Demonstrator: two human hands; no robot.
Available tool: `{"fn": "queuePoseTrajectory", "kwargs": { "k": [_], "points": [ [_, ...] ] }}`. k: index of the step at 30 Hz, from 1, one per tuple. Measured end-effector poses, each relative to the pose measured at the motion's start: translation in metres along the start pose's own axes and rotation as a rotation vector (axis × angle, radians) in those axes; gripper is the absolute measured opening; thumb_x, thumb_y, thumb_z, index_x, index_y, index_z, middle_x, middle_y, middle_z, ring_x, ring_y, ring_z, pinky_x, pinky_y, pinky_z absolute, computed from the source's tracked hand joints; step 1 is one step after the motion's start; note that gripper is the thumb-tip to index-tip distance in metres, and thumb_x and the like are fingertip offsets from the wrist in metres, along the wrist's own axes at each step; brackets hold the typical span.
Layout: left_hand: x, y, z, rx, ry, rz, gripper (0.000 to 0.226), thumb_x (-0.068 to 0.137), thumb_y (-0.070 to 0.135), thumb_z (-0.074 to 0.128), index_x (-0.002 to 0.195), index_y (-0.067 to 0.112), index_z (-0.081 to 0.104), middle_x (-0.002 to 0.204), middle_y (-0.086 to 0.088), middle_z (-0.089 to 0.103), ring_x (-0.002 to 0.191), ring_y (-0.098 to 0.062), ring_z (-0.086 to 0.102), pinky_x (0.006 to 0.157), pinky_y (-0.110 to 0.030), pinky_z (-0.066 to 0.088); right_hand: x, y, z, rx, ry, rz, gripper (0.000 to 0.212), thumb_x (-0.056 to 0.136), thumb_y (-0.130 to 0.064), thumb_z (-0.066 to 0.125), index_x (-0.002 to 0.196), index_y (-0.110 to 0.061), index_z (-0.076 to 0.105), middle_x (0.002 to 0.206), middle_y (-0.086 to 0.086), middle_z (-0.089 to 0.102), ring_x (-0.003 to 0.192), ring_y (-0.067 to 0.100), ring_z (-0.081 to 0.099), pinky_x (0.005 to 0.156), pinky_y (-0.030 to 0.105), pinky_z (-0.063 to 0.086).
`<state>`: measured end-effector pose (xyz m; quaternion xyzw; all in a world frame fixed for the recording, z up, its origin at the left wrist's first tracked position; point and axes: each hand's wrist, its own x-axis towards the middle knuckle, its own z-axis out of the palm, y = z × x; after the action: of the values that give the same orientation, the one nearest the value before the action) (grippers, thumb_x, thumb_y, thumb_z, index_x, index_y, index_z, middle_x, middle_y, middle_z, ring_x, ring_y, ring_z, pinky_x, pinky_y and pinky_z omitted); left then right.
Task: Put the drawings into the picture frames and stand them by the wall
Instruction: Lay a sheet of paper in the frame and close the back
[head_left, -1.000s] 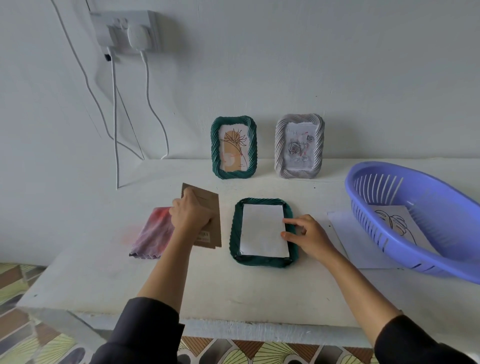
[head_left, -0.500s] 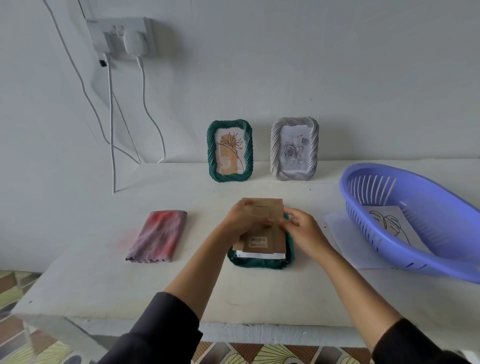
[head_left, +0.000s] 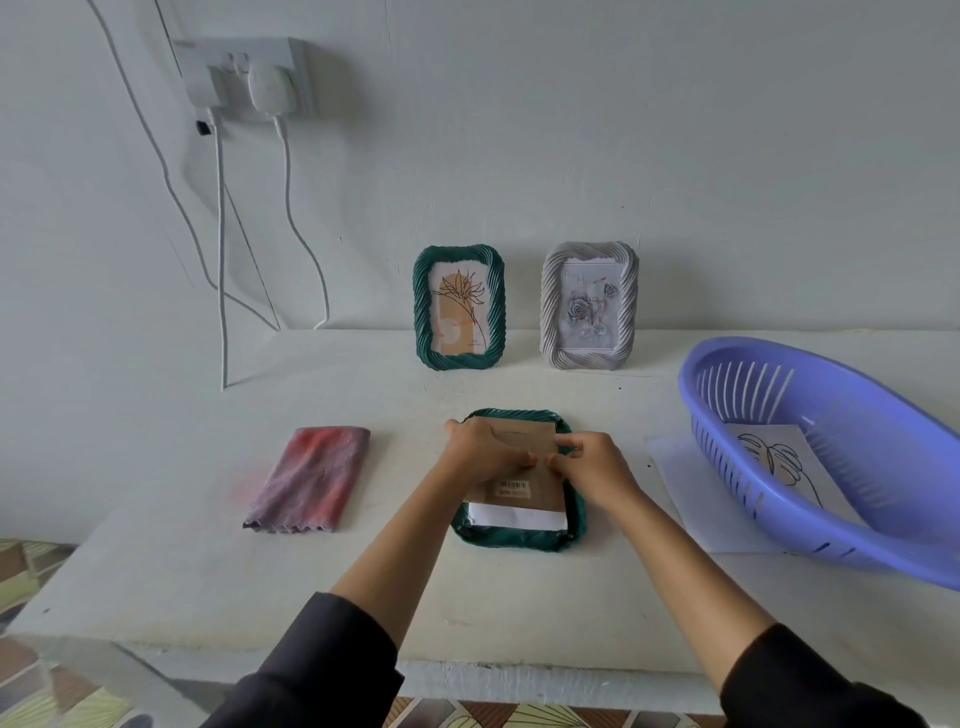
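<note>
While the left hand (head_left: 485, 449) presses and the right hand (head_left: 592, 470) pinches the cardboard backing (head_left: 524, 493) on the face-down green frame (head_left: 519, 538) beside the purple basket (head_left: 727, 457), the drawing (head_left: 519, 517) peeks out; skewed pressure could crease it.

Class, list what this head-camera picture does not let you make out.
Head view:
1. White sheet in lying green frame: face down, under cardboard backing, left hand and right hand.
2. Barcode label: print too small.
3. Leaf drawing: partly behind purple basket wall.
4. Basket's right end: cut off by picture edge.
</note>
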<state>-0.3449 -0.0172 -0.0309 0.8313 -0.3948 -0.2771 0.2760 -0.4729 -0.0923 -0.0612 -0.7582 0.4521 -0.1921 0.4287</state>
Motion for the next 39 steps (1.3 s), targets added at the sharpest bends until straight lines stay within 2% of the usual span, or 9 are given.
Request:
{"fn": "queuePoseTrajectory", "kwargs": {
  "k": [5,15,19,22,27,31,34,36,39],
  "points": [
    [0.003,-0.002,0.004,0.021,0.001,0.019,0.043,0.078,0.036,0.070,0.107,0.008,0.057,0.121,-0.013,0.039,0.089,-0.020,0.042,0.080,-0.026,0.041,-0.001,0.002,0.001,0.010,-0.003,-0.005,0.030,0.085,-0.010,0.056,0.112,-0.016,0.066,0.073,0.010,0.065,0.074,0.023,0.061,0.070,0.031,0.045],
    [0.007,-0.004,0.006,0.062,-0.020,0.029,0.056,0.079,0.038,0.069,0.123,0.008,0.050,0.131,-0.014,0.034,0.096,-0.021,0.044,0.082,-0.025,0.038,0.004,0.005,0.002,-0.011,-0.006,0.021,0.032,0.085,-0.012,0.058,0.115,-0.019,0.065,0.055,-0.002,0.053,0.064,0.019,0.053,0.068,0.030,0.041],
    [0.009,-0.008,0.008,0.099,-0.021,0.044,0.056,0.079,0.041,0.069,0.121,0.008,0.051,0.129,-0.015,0.039,0.102,-0.021,0.041,0.082,-0.026,0.037,0.004,0.004,0.002,-0.012,-0.012,0.031,0.031,0.084,-0.013,0.059,0.114,-0.020,0.065,0.059,-0.002,0.056,0.066,0.019,0.053,0.069,0.030,0.042],
    [0.012,-0.011,0.009,0.171,-0.009,0.034,0.062,0.079,0.046,0.066,0.126,0.010,0.049,0.130,-0.015,0.040,0.118,-0.028,0.041,0.093,-0.032,0.039,0.005,0.003,0.002,-0.026,-0.016,0.027,0.031,0.084,-0.013,0.059,0.113,-0.021,0.067,0.062,-0.004,0.057,0.061,0.015,0.050,0.065,0.028,0.041],
    [0.014,-0.017,0.007,0.272,0.037,0.007,0.057,0.087,0.048,0.052,0.130,0.012,0.046,0.132,-0.013,0.046,0.125,-0.032,0.036,0.100,-0.038,0.032,0.005,-0.003,0.002,-0.092,-0.025,0.047,0.031,0.082,-0.012,0.059,0.111,-0.020,0.068,0.103,0.007,0.071,0.095,0.025,0.063,0.083,0.033,0.049],
    [0.016,-0.030,0.003,0.252,0.083,-0.063,0.035,0.093,0.028,0.039,0.112,0.005,0.058,0.119,-0.017,0.051,0.118,-0.034,0.039,0.088,-0.036,0.033,0.010,-0.004,0.004,-0.193,-0.033,0.083,0.026,0.079,-0.011,0.059,0.103,-0.009,0.068,0.106,0.013,0.070,0.098,0.031,0.063,0.079,0.035,0.050],
    [0.015,-0.039,0.004,0.218,0.048,-0.065,0.032,0.091,0.019,0.037,0.103,0.001,0.061,0.114,-0.021,0.057,0.113,-0.034,0.042,0.082,-0.035,0.033,0.015,-0.004,0.005,-0.279,-0.027,0.115,0.020,0.073,-0.009,0.057,0.088,0.001,0.064,0.082,0.019,0.066,0.080,0.036,0.062,0.060,0.028,0.034],
    [0.011,-0.039,0.003,0.203,0.048,-0.041,0.026,0.091,0.016,0.038,0.092,0.000,0.059,0.110,-0.023,0.059,0.112,-0.033,0.043,0.084,-0.038,0.037,0.016,-0.009,0.005,-0.341,-0.023,0.146,0.016,0.073,-0.008,0.056,0.059,-0.003,0.049,0.063,0.009,0.050,0.066,0.027,0.049,0.054,0.027,0.026],
    [0.007,-0.039,0.004,0.183,0.074,-0.005,0.018,0.089,0.013,0.042,0.078,0.006,0.053,0.102,-0.024,0.062,0.107,-0.034,0.049,0.083,-0.040,0.042,0.017,-0.017,0.004,-0.440,-0.019,0.161,0.034,0.076,-0.009,0.055,0.053,-0.014,0.031,0.065,0.004,0.045,0.070,0.025,0.045,0.047,0.022,0.023]
  ]
}}
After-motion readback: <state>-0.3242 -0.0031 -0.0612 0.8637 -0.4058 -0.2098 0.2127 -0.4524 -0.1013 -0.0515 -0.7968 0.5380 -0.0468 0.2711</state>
